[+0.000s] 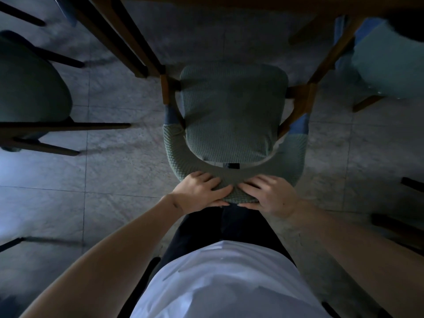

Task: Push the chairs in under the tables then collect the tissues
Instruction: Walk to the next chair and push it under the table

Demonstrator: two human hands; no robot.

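Note:
A wooden chair (231, 111) with a green knitted cover on its seat and curved backrest stands directly in front of me, facing a wooden table (252, 3) whose edge runs along the top of the head view. My left hand (202, 191) and my right hand (268, 195) both grip the top middle of the backrest, fingers over the front and thumbs behind. The seat lies mostly outside the table edge. No tissues are in view.
Another green-covered chair (29, 88) stands at the left, and a third (390, 63) at the upper right. Table legs (124, 42) slant down at the upper left. Dark chair legs (413, 183) poke in at the right. The floor (114, 180) is grey tile.

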